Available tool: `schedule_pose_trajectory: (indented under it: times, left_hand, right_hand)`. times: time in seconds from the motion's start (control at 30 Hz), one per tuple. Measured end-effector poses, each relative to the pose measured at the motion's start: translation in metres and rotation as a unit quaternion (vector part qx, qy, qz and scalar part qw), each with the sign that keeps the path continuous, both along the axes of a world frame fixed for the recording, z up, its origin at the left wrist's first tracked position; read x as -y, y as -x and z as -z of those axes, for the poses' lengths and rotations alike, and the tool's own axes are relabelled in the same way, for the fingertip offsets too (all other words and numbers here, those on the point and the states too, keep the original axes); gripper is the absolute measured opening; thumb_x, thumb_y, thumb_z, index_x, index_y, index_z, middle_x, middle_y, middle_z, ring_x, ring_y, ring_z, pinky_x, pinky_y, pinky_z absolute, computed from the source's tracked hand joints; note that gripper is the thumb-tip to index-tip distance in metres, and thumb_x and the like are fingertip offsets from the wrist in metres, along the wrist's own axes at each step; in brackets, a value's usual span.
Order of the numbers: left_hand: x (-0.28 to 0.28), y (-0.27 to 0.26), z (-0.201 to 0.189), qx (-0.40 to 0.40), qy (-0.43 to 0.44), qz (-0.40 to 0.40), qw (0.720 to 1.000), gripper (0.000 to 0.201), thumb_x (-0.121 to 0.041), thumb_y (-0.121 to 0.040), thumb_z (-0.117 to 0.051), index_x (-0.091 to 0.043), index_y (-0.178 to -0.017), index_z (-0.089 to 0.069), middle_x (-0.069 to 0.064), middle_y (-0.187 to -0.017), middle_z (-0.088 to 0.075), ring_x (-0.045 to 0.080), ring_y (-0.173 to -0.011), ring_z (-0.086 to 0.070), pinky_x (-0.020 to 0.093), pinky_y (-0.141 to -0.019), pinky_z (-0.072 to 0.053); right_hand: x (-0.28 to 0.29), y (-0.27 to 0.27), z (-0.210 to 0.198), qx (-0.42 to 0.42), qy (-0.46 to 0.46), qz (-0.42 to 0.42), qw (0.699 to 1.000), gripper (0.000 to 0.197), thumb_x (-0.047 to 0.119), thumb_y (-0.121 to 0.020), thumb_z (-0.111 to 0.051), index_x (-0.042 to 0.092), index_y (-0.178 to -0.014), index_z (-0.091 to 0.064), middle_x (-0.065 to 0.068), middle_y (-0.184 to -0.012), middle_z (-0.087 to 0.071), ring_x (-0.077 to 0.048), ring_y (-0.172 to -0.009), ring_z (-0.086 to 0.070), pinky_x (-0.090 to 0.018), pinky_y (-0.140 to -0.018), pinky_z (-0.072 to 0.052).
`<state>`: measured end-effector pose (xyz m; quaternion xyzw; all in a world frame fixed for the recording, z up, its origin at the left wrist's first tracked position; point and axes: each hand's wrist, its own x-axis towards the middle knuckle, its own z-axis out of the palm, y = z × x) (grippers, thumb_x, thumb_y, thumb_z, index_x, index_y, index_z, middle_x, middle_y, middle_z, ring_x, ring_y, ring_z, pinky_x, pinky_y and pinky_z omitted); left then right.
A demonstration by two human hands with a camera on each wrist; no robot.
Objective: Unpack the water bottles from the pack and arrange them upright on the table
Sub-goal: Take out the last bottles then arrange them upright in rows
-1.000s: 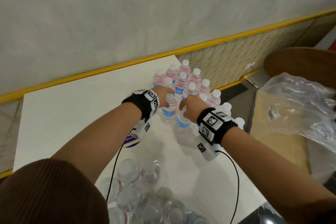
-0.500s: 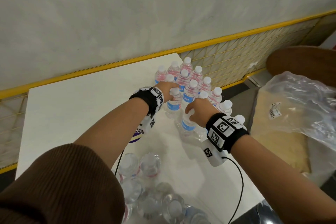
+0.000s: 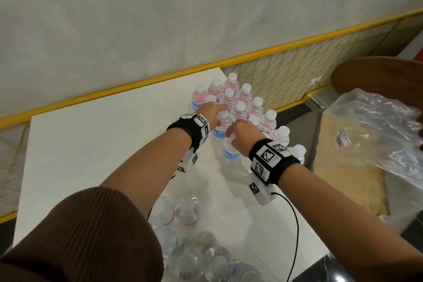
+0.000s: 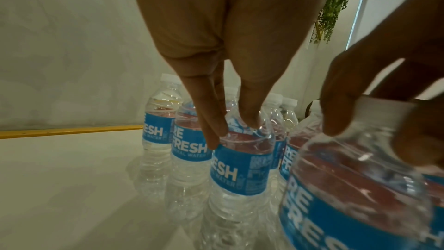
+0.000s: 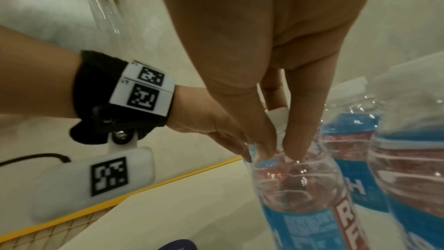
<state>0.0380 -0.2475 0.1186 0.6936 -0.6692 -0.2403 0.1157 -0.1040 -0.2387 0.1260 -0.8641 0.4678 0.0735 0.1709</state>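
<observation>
Because each water bottle is full, thin-walled and smooth, it likely feels weighty and dents under squeeze, so the stiff shoulder below the cap seems the best hold. At the near edge of the upright cluster (image 3: 238,103) on the table (image 3: 91,144), the left hand (image 3: 209,113) pinches one bottle (image 4: 240,163) there, fingertips curled; the right hand (image 3: 242,136) grips another bottle (image 3: 230,153) likewise. Nearer lies the clear-wrapped pack (image 3: 194,247); crinkled plastic film (image 3: 377,130) sits right.
</observation>
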Motion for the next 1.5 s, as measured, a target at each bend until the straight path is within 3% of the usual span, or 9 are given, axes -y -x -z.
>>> schedule_pose_trajectory:
  times: [0.23,0.5,0.73,0.87,1.03,1.17,1.27,1.4,1.5]
  left_hand:
    - [-0.004,-0.002,0.001,0.014,-0.006,0.008,1.000,0.046,-0.013,-0.094,-0.054,-0.020,-0.139,-0.047,0.021,-0.130,-0.052,0.035,-0.120,-0.052,0.039,-0.098,-0.043]
    - [-0.004,-0.001,-0.004,0.030,-0.014,0.014,0.999,0.038,-0.012,-0.093,-0.053,-0.009,-0.131,-0.053,0.022,-0.126,-0.056,0.034,-0.116,-0.054,0.038,-0.095,-0.043]
    - [-0.023,-0.002,-0.002,0.084,-0.044,0.022,0.995,0.085,-0.022,-0.085,-0.067,-0.021,-0.151,-0.013,0.015,-0.145,-0.031,0.036,-0.120,-0.052,0.044,-0.095,-0.048]
    - [-0.054,-0.010,-0.002,0.059,-0.067,0.052,0.995,0.070,-0.023,-0.087,-0.066,-0.017,-0.147,-0.030,0.015,-0.144,-0.038,0.030,-0.129,-0.044,0.037,-0.106,-0.039]
    - [-0.087,-0.011,-0.011,0.098,-0.184,0.080,0.975,0.048,-0.017,-0.093,-0.057,-0.013,-0.140,-0.043,0.008,-0.133,-0.055,0.024,-0.121,-0.051,0.029,-0.098,-0.039]
    - [-0.111,-0.019,-0.019,0.084,-0.220,0.115,0.965,0.052,0.004,-0.088,-0.045,-0.015,-0.136,-0.047,0.005,-0.130,-0.058,0.019,-0.105,-0.056,0.021,-0.082,-0.043]
    - [-0.127,-0.023,-0.026,0.073,-0.255,0.141,0.954,0.061,0.006,-0.082,-0.052,-0.023,-0.136,-0.046,-0.003,-0.128,-0.059,0.010,-0.089,-0.052,0.017,-0.070,-0.043]
    - [-0.149,-0.018,-0.026,-0.047,-0.274,0.158,0.947,0.054,-0.016,-0.072,-0.080,-0.027,-0.119,-0.055,-0.016,-0.101,-0.060,0.002,-0.086,-0.057,0.015,-0.075,-0.044]
    - [-0.153,-0.011,-0.020,-0.136,-0.206,0.125,0.961,0.034,-0.025,-0.061,-0.085,-0.032,-0.086,-0.063,-0.009,-0.091,-0.068,0.009,-0.084,-0.062,0.033,-0.090,-0.049]
  right_hand:
    - [0.017,-0.004,-0.002,-0.043,0.001,0.009,0.999,0.037,0.008,-0.090,-0.055,0.008,-0.126,-0.054,-0.014,-0.126,-0.055,-0.030,-0.118,-0.053,-0.033,-0.095,-0.043]
    - [0.025,-0.005,-0.001,-0.068,0.016,0.002,0.998,0.024,0.008,-0.090,-0.053,0.004,-0.112,-0.061,-0.013,-0.115,-0.062,-0.029,-0.108,-0.058,-0.030,-0.080,-0.041]
    - [-0.017,0.007,-0.014,-0.028,0.023,0.006,0.999,0.052,0.006,-0.087,-0.054,0.007,-0.137,-0.039,-0.016,-0.130,-0.044,-0.034,-0.114,-0.052,-0.040,-0.091,-0.047]
    - [-0.077,0.008,-0.040,0.041,-0.010,-0.122,0.992,0.047,0.017,-0.088,-0.060,0.017,-0.132,-0.047,-0.009,-0.125,-0.051,-0.027,-0.113,-0.053,-0.031,-0.090,-0.042]
    - [-0.132,-0.013,-0.028,-0.049,-0.117,-0.264,0.956,0.056,0.029,-0.089,-0.061,0.028,-0.141,-0.040,-0.010,-0.123,-0.054,-0.025,-0.113,-0.052,-0.032,-0.087,-0.042]
    - [-0.139,-0.026,-0.015,-0.067,-0.100,-0.270,0.956,0.048,0.020,-0.092,-0.056,0.022,-0.139,-0.044,-0.014,-0.122,-0.056,-0.028,-0.114,-0.052,-0.030,-0.081,-0.037]
    - [-0.133,-0.019,-0.017,-0.040,-0.087,-0.254,0.963,0.039,0.014,-0.092,-0.054,0.013,-0.131,-0.052,-0.013,-0.123,-0.059,-0.029,-0.115,-0.053,-0.028,-0.082,-0.037]
    - [-0.121,0.000,-0.037,0.060,-0.070,-0.187,0.978,0.039,0.021,-0.088,-0.060,0.017,-0.126,-0.057,-0.007,-0.113,-0.065,-0.023,-0.103,-0.060,-0.023,-0.075,-0.036]
    - [-0.118,0.011,-0.057,0.126,-0.047,-0.138,0.981,0.038,0.021,-0.087,-0.061,0.019,-0.125,-0.058,-0.005,-0.102,-0.069,-0.017,-0.086,-0.059,-0.028,-0.075,-0.046]
